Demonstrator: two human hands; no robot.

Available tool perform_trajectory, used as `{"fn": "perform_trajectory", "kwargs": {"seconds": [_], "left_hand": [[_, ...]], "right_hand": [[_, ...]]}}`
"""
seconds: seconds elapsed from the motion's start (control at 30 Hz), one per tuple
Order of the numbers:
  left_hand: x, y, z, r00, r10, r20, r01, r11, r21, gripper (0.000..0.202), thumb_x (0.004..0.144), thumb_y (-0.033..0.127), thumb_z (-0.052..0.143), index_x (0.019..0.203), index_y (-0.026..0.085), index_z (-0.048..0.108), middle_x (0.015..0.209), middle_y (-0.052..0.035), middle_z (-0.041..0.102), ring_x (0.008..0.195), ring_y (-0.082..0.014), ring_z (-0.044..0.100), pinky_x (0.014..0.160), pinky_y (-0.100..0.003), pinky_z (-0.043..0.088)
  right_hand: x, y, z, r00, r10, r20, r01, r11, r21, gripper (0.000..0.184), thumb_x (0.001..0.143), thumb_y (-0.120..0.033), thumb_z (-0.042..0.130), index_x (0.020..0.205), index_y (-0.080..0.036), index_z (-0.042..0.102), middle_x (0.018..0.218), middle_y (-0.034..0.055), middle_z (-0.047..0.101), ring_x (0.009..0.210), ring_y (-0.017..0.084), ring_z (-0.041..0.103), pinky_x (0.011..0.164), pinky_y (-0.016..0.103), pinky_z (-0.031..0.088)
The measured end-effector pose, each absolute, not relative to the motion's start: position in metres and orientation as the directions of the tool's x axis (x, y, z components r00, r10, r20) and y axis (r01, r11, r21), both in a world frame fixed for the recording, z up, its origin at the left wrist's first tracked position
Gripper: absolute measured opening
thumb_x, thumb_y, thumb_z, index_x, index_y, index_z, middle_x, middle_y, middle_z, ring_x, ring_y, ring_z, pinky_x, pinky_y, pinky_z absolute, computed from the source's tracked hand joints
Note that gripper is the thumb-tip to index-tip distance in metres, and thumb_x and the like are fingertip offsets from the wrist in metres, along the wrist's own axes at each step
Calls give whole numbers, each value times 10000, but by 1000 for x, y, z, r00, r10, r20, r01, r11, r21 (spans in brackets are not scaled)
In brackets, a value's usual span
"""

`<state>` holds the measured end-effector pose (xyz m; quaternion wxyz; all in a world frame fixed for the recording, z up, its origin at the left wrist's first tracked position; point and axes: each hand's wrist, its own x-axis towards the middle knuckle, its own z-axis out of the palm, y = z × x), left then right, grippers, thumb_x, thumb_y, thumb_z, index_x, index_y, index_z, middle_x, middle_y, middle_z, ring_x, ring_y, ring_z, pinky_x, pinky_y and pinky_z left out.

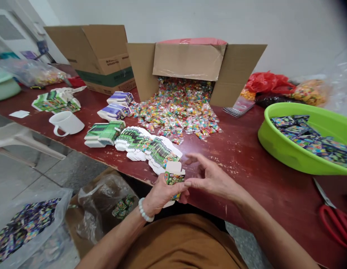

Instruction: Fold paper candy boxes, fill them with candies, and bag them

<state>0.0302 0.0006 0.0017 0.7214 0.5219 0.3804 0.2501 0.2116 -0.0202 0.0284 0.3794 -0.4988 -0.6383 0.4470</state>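
Observation:
My left hand (163,194), with a beaded bracelet at the wrist, is closed round a small printed green carton (174,177). White flaps stand up from the carton's top, and another white flap shows below it. Beside it, my right hand (211,175) is open, its thumb close to my left thumb and its other fingers apart, with nothing in them. Just beyond my hands lies a fanned row of flat green cartons (162,151). Further back, small clear packets of colourful candy (179,116) spill across the table from a cardboard box (190,61) lying on its side.
A green basin (274,149) at right holds dark printed packets. Red-handled scissors (332,220) lie near the right edge. At left are a white mug (67,123), stacked cartons (104,132) and another cardboard box (103,56). Bags of packets (30,224) stand below the red table (235,138).

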Motion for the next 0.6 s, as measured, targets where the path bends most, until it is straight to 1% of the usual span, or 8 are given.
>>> {"fn": "perform_trajectory", "kwargs": {"seconds": [0.07, 0.13, 0.23, 0.27, 0.37, 0.47, 0.53, 0.6], "left_hand": [[35, -2, 1, 568, 772, -286, 7, 343, 939, 346, 715, 438, 736, 769, 108, 646, 649, -36, 648, 528, -134, 597, 567, -275, 513], [37, -2, 2, 561, 793, -238, -1, 288, 958, 351, 708, 377, 758, 934, 127, 661, 832, -52, 697, 709, -160, 646, 722, -299, 533], [32, -1, 3, 522, 840, -151, 10, 171, 985, 408, 748, 333, 732, 1103, 163, 624, 1112, -70, 672, 1034, -199, 602, 926, -305, 473], [29, -2, 4, 501, 853, -147, 2, 168, 986, 414, 772, 335, 710, 1135, 168, 600, 1158, -78, 657, 1069, -204, 590, 936, -310, 470], [23, -7, 4, 454, 874, -173, -74, 230, 970, 489, 811, 313, 672, 1239, 205, 463, 1192, -91, 645, 998, -189, 628, 869, -322, 514], [23, -16, 3, 399, 905, -146, -148, 220, 964, 654, 805, 267, 681, 1339, 275, 303, 1165, -74, 661, 954, -182, 648, 812, -323, 540], [24, -20, 2, 370, 923, -109, -164, 180, 970, 704, 799, 257, 686, 1370, 293, 276, 1127, -58, 674, 949, -182, 651, 795, -308, 544], [24, -21, 1, 356, 930, -86, -150, 148, 977, 653, 794, 261, 689, 1352, 269, 349, 1070, -47, 688, 912, -168, 653, 778, -275, 538]], "right_hand": [[205, -21, 20, -240, 971, 3, 195, 51, -980, 280, 824, -365, 638, 1051, -202, 653, 860, 20, 665, 567, 109, 549, 528, 235, 441], [200, -21, 14, -200, 980, 25, 143, 54, -988, 240, 860, -401, 590, 901, -185, 687, 806, 25, 662, 636, 141, 590, 593, 262, 468], [200, -21, 10, -102, 994, 49, 185, 67, -981, 221, 842, -397, 626, 858, -187, 690, 833, 25, 676, 724, 159, 599, 685, 278, 468], [201, -21, 9, -101, 994, 38, 182, 56, -982, 220, 847, -398, 622, 874, -189, 686, 835, 23, 679, 737, 161, 602, 704, 283, 468], [201, -22, 7, -110, 994, 16, 88, 26, -996, 264, 849, -388, 625, 1037, -203, 639, 865, 19, 680, 794, 171, 622, 757, 299, 479], [193, -24, 4, -20, 999, -29, -73, -30, -997, 458, 820, -377, 668, 1209, -232, 474, 843, 0, 677, 791, 166, 640, 748, 298, 493], [185, -26, 2, 56, 997, -53, -128, -46, -991, 470, 801, -382, 690, 1173, -241, 440, 822, -11, 673, 775, 163, 641, 729, 288, 491], [179, -27, 1, 99, 995, -28, -122, -16, -992, 378, 797, -392, 689, 1074, -232, 488, 818, -8, 663, 767, 161, 628, 715, 275, 480]]}}
